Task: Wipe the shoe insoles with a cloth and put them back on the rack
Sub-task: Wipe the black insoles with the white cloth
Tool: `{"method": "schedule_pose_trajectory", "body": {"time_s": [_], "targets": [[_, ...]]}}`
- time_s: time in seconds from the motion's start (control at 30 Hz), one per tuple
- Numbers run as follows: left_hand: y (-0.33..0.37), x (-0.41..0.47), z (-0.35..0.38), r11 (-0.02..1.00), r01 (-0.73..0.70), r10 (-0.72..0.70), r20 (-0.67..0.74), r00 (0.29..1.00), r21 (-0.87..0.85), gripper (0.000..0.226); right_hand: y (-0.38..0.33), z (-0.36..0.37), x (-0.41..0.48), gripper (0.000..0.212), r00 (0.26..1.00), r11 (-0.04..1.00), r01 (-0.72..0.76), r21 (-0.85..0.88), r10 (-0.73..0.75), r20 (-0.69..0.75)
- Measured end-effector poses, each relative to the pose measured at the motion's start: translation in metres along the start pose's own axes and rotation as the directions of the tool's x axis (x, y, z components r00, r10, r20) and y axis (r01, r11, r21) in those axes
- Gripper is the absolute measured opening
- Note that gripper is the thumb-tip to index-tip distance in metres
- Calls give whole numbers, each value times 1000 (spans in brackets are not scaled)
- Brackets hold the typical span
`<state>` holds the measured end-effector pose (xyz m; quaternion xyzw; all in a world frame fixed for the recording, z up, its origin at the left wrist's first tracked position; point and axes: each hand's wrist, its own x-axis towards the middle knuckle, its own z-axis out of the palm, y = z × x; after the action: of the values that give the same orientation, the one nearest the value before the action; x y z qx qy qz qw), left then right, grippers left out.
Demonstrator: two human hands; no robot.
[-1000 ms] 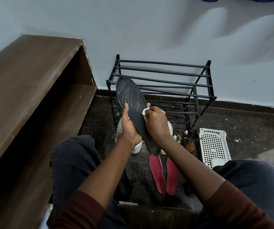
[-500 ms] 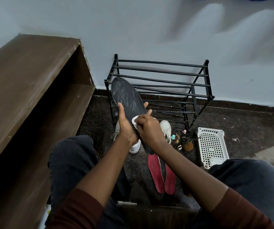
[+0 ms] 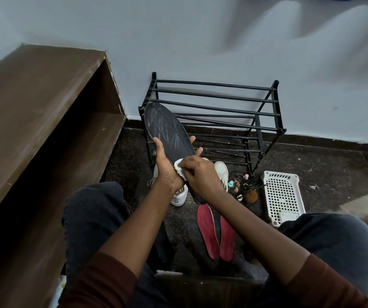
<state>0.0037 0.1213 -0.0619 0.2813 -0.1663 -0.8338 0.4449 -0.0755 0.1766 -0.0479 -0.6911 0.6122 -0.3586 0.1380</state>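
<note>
The long black insole (image 3: 169, 134), flat and rounded at the toe, is held in the air in front of the rack, toe tilted up and away, and its matte surface bears pale scuff streaks. The left hand (image 3: 165, 172) grips it from beneath, thumb along the near edge and fingertips curling round the far edge. The right hand (image 3: 199, 175) is closed round a small crumpled white cloth (image 3: 179, 168) and presses it against the middle of the insole. Below them, on the dark speckled floor (image 3: 316, 165), two red insoles (image 3: 207, 232) lie side by side, touching, near a pair of white lace-up sneakers (image 3: 222, 172). Behind stands the black rack (image 3: 212, 103) of thin round bars against a pale wall. A white perforated plastic basket (image 3: 283, 194) lies to its right, and a brown wood-grain shelf unit (image 3: 34, 96) stands to the left.
</note>
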Motion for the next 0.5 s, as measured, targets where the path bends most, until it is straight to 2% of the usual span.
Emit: {"method": "schedule_pose_trajectory", "body": {"time_s": [0.1, 0.2, 0.27, 0.37, 0.43, 0.5], "targets": [[-2, -4, 4, 997, 29, -30, 16, 999, 66, 87, 11, -3, 16, 13, 1000, 990, -18, -137, 16, -13], [-6, -8, 5, 989, 8, -10, 14, 1000, 150, 56, 22, -12, 36, 18, 992, 976, -123, -179, 119, -34], [-6, -9, 4, 987, 8, -12, 22, 1000, 162, 45, 24, -17, 41, 20, 985, 975, -170, -145, 166, -41], [-7, -6, 5, 997, 16, -20, 47, 999, 82, 56, 19, -21, 36, 18, 990, 987, -132, -89, 128, -50], [-7, -2, 6, 1000, 22, -22, 39, 999, 0, 62, 13, -18, 27, 18, 998, 995, -63, -72, 63, 0], [-3, -1, 5, 999, 49, -49, 11, 999, -11, 64, 5, -13, 16, 18, 999, 997, 10, -73, -7, 52]]}}
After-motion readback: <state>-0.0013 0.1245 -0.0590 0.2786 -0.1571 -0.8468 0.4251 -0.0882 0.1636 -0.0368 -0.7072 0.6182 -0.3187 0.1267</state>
